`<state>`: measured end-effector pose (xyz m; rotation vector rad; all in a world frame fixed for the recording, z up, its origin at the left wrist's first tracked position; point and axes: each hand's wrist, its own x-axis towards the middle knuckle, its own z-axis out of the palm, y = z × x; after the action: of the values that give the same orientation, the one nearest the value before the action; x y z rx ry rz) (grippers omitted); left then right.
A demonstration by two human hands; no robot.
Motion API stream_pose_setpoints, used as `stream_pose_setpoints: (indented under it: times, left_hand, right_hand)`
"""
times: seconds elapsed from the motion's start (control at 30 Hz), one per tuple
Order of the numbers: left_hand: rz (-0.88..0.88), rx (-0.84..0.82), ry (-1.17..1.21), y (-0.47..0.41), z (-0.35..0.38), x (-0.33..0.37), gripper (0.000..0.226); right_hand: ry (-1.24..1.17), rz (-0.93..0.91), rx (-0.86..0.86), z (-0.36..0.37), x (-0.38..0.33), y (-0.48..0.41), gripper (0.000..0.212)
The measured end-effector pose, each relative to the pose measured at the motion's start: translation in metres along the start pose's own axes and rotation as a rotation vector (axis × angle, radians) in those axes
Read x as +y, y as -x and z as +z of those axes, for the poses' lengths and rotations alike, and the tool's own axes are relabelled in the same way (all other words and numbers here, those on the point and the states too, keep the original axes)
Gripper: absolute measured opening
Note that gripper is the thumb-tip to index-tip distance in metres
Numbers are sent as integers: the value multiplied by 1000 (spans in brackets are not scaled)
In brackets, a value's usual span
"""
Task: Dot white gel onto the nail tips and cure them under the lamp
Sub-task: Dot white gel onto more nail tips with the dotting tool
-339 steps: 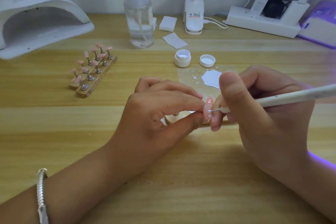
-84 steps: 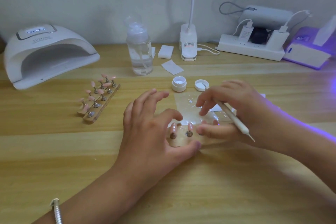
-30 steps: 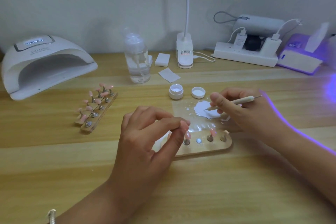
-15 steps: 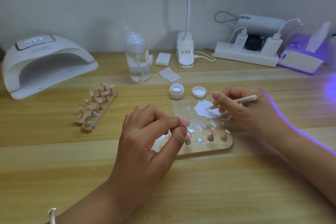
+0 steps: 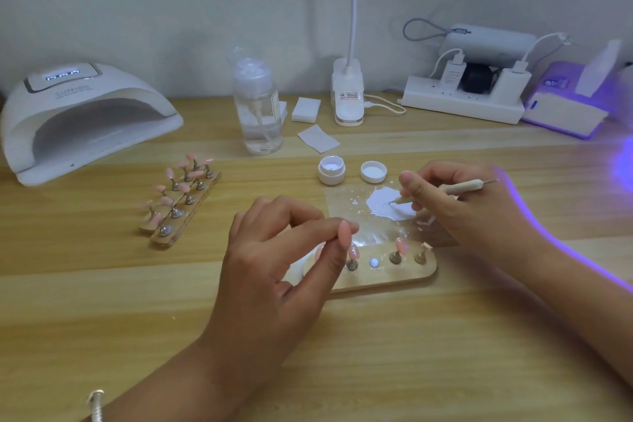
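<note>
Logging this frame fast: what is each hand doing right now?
Left hand: pinching a pink nail tip.
Right hand: gripping the dotting tool, its tip in the white gel.

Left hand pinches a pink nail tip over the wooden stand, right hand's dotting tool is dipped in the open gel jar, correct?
Not the jar. The head view shows the dotting tool in the right hand tipped into the white gel puddle on the clear sheet; the open jar stands apart behind it. The left hand does pinch a pink nail tip over the wooden stand.
</note>
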<state>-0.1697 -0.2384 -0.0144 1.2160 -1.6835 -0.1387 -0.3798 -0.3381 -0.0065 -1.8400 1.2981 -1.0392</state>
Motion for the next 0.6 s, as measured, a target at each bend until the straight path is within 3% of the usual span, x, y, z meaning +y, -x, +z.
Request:
stream_pose_setpoints:
  times: [0.1, 0.23, 0.6]
  left_hand:
    - [-1, -6, 2, 0, 0, 0, 18]
    - [0, -5, 2, 0, 0, -1, 18]
    - [-11, -11, 15, -1, 0, 0, 17]
  right_hand:
    - [-26, -9, -18, 1, -1, 2, 30]
    - [16, -55, 111, 0, 2, 2, 34]
    - [33, -40, 112, 2, 0, 3, 39]
